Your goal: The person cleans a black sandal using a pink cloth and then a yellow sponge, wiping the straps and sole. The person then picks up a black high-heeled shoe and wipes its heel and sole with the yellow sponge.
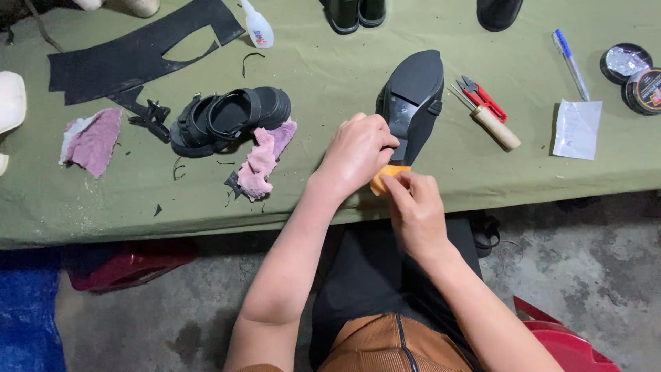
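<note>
Hands at near edge of surface [330,76], green cloth cover. L hand [357,153] clenched around heel end of black heeled shoe [413,100], sole up, toe pointing to far edge. R hand [415,207] pinches small orange block [383,176], pressed against shoe's heel area, touching L hand. Just right of shoe: red-handled snips [485,98] & wooden-handled tool [497,128], side by side. Further right: white paper slip [577,128], blue pen [570,62], two round tins [637,76] at right edge. Left of shoe: black chunky sandal [227,118], pink rag [265,158] touching it; second pink rag [93,141] nr left edge. Black rubber sheet [131,55] w/ cutouts at far left corner, glue bottle [258,27] beside it. Black scraps scattered ard sandal.
</note>
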